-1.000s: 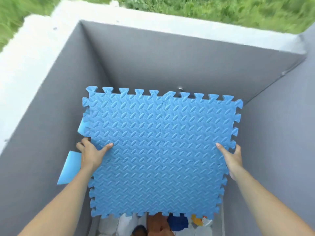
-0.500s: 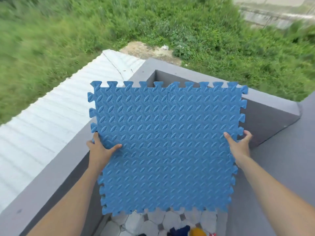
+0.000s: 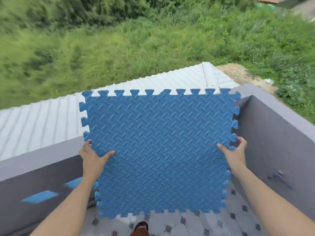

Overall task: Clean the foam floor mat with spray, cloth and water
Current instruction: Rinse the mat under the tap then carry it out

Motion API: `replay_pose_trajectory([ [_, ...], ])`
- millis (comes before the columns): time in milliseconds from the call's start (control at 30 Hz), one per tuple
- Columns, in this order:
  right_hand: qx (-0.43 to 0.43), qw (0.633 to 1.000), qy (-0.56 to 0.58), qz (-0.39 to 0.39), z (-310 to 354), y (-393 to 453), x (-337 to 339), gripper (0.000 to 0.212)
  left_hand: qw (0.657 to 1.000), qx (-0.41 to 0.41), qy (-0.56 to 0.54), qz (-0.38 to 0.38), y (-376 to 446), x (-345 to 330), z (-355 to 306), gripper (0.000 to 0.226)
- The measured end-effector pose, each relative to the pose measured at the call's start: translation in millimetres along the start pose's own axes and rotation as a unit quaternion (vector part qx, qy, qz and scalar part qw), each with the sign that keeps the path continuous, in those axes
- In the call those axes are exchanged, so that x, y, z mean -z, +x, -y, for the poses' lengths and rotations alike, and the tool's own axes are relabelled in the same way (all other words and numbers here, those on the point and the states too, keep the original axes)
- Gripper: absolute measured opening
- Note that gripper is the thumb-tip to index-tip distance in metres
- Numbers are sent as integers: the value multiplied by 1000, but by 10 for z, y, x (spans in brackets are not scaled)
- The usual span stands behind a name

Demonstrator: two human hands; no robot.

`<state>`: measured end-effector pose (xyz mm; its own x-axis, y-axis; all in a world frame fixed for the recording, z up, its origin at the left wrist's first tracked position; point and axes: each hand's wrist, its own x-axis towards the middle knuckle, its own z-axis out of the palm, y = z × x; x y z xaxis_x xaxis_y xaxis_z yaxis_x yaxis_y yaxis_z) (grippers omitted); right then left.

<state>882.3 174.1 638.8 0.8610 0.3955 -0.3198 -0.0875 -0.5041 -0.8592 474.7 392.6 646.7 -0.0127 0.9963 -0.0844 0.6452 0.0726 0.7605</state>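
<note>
A blue foam floor mat with a diamond-plate texture and puzzle-tooth edges is held up in the air in front of me, nearly upright. My left hand grips its left edge, thumb across the front face. At the mat's right edge my right hand holds on in the same way. The mat's top reaches above the grey parapet wall. No spray, cloth or water is visible.
The grey parapet wall wraps the corner, left and right. Blue foam pieces lean against the left wall. A small tap sticks out of the right wall. Tiled floor lies below. Beyond are a white corrugated roof and grass.
Both hands have lifted the mat from inside the walled corner to above the parapet. My view has swung up and left, so the roof and grass now fill the background.
</note>
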Motion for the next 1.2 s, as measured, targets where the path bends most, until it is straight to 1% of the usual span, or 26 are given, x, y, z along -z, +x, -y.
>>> replay_pose_trajectory([
  [133,66,993,-34,97,324,-222,-793,83,993,76,-4,-94,-192,744,621,101],
  [300,142,961,-86,222,713,-820,-1910,89,966,171,6,-196,-616,1672,1458,100],
  [467,210,907,-129,340,886,-1785,-3053,81,920,265,-14,-288,-1227,2502,2399,103],
  [633,247,852,-181,425,699,-2842,-4186,80,860,354,-33,-367,-1901,3069,3390,106],
  [800,286,801,-229,473,203,-3794,-5032,86,793,443,-35,-416,-2601,3278,4175,103],
  [867,289,779,-250,497,-2,-4128,-5290,87,771,471,-34,-428,-2860,3292,4455,103],
  [933,312,753,-260,517,-230,-4404,-5573,87,750,494,-34,-439,-3070,3291,4737,103],
  [1067,338,701,-280,562,-707,-4883,-6146,85,701,544,-46,-458,-3376,3155,5265,105],
  [1200,355,655,-302,595,-1295,-5158,-6786,86,655,587,-55,-472,-3526,2862,5795,102],
])
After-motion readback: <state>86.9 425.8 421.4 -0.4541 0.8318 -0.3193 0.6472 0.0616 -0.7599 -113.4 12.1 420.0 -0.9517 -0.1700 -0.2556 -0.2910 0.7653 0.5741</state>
